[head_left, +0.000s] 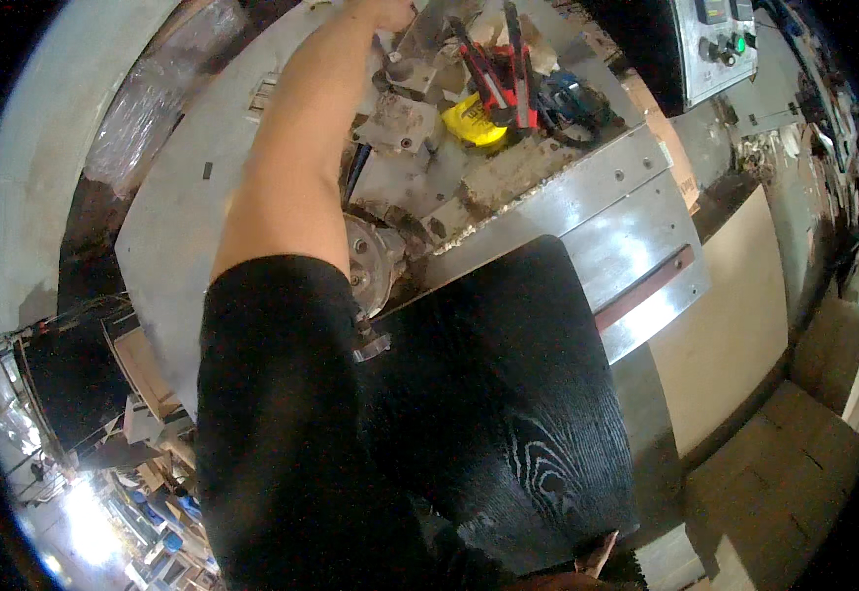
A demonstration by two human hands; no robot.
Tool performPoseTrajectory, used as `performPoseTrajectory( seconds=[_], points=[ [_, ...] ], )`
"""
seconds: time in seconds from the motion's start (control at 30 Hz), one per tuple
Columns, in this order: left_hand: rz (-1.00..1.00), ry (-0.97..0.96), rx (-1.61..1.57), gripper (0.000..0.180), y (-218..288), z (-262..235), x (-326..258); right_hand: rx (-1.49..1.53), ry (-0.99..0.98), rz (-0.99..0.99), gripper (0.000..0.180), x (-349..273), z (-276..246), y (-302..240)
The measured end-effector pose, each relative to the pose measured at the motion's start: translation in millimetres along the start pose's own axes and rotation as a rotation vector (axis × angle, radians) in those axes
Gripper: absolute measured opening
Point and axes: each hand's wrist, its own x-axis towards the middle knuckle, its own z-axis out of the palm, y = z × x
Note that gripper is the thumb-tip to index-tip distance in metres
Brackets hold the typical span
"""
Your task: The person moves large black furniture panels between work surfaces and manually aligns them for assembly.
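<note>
Head view, with twelve o'clock at its top: the black wood-grained panel (pixel 518 394) lies just past centre towards five, and I'd say its place between the person's two hands is what matters. From the right hand (pixel 597 557), down at that near corner, its middle sits at about eleven; from the left hand (pixel 395 12), cut off by the top edge, it's between five and six. Its long axis seems to run from eleven to five, though the black sleeve (pixel 282 424) hides the left side. The right hand is clearly nearer, its fingers seeming to touch the edge; whether they're closed on it I can't tell, nor what the left is doing. A round metal machine part (pixel 368 261) stands by the panel's far-left corner. As for containers, a brown cardboard box (pixel 784 473) sits at four, its contents hidden, and clear plastic wrap (pixel 139 128) covers something I can't identify at ten.
</note>
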Motion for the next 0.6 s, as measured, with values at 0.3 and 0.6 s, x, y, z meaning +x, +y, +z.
performPoseTrajectory(
  seconds=[0.3, 0.6],
  points=[
    [-0.163, 0.481, -0.666, 0.031, 91.0, -301.2, -217.3, -0.084, -0.063, -0.155, 0.095, 46.3, -30.5, 10.1],
    [-0.613, 0.105, -0.612, 0.084, 291.0, -106.6, -663.4, -0.211, -0.128, -0.489, 0.096, 104.3, -50.3, 51.8]
  ],
)
